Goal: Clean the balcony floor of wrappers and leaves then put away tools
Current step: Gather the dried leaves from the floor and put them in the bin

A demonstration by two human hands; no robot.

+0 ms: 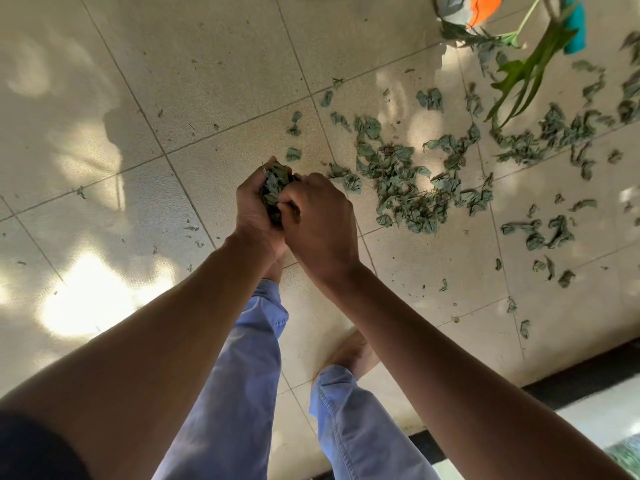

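Beige tiled balcony floor (pixel 214 64), thin grout lines, patchy sunlight and soft shadows across left half. Dark strip (pixel 585 372) along lower right edge, something pale beyond it, unclear what.

Two bare forearms reaching in from bottom, meeting near centre. Blue trouser legs (pixel 242 375) below them, bare foot (pixel 356 351) on tile between the arms.

Big scatter of dried curled leaves (pixel 408 174) on floor to right of hands, densest just beside them, thinning toward right edge and lower right. Small crumbs and flecks over centre and left tiles.

Green plant stems (pixel 519 77) hanging in at top right, over the scattered leaves. Grey and orange object (pixel 464 10) at top edge, partly cut off, identity unclear. Teal item (pixel 576 26) beside it, blurred.

Left hand (pixel 254 209) cupped, palm turned up and inward, fingers curled round a clump of leaves (pixel 273 188). Right hand (pixel 322 223) back up, fingers bent and pressed into same clump from the right. Both hands touching each other, clump squeezed between them, held above floor. Tips of a few leaves poking out over the left fingers.

No wrappers identifiable for certain; no broom or dustpan recognisable in view.
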